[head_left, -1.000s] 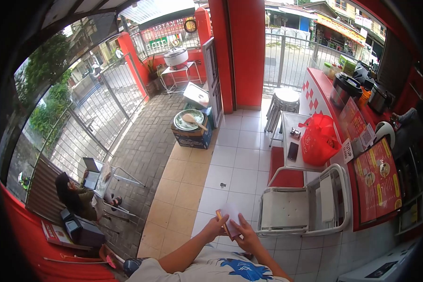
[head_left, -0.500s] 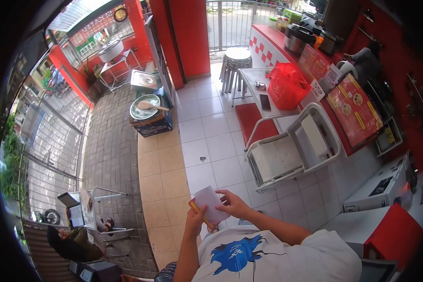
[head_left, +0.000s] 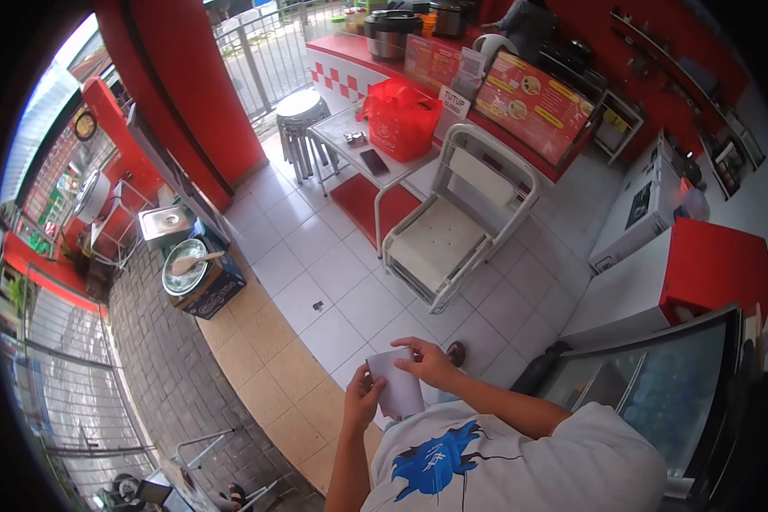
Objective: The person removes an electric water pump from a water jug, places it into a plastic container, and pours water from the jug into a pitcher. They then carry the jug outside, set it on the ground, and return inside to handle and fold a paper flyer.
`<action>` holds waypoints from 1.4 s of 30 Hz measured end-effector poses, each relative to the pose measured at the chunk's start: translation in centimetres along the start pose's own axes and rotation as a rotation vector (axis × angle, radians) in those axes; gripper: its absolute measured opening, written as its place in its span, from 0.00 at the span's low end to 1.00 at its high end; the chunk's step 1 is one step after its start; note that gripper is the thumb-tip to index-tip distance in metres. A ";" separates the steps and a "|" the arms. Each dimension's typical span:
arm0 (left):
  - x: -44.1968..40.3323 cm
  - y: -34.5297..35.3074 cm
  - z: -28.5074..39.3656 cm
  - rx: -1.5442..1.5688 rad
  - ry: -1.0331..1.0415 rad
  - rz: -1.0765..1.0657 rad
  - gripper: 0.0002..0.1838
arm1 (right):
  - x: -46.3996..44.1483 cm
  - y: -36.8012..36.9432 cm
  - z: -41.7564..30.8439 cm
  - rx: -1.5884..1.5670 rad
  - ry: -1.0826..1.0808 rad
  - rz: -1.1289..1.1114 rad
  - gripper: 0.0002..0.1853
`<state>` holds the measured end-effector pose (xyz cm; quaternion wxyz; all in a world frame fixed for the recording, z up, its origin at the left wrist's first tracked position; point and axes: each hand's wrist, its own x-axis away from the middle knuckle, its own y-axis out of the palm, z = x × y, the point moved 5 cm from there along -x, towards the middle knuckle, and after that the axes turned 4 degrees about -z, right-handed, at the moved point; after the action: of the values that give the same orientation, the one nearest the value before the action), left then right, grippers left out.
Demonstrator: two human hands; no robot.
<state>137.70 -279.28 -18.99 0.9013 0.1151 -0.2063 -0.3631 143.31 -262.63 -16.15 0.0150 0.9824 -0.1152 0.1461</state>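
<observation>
In front of my white shirt, a pale sheet of paper [head_left: 396, 386] is held between both hands. My left hand [head_left: 363, 398] is closed on its left edge, the thumb lying over the front. At the upper right edge my right hand [head_left: 427, 363] pinches the paper, with the index finger stretched along the top. Whether more sheets lie behind the front one cannot be seen. No writing is readable on the side facing me.
Ahead, a white metal chair [head_left: 439, 243] stands beside a small table with a red bag [head_left: 401, 119] and a phone [head_left: 374, 161]. Stacked stools [head_left: 301, 128] are behind. A glass-doored fridge [head_left: 648, 392] is to my right; a bowl [head_left: 185, 266] sits on a box at left.
My view has swung to the right, bringing the fridge into sight. The red and yellow edge behind the paper no longer shows. Both hands still hold the paper.
</observation>
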 end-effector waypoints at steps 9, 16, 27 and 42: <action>-7.2 10.7 1.1 -0.389 0.085 -0.032 0.12 | 4.0 -10.7 0.8 -0.065 -0.101 0.302 0.18; -14.3 22.5 0.7 -0.623 0.161 -0.137 0.12 | 7.1 -22.6 -0.8 -0.007 -0.213 0.441 0.19; -21.3 46.3 -2.3 -1.024 0.319 -0.594 0.17 | 16.0 -43.3 -0.5 0.088 -0.083 0.689 0.16; -38.4 69.8 -10.7 -0.661 -0.065 -0.942 0.18 | 19.5 -70.5 4.1 -0.322 -0.105 1.160 0.09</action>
<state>159.92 -202.10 -14.60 0.6236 -0.1045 -0.0359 -0.7739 178.92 -198.66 -14.09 0.0757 0.7505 -0.6536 0.0624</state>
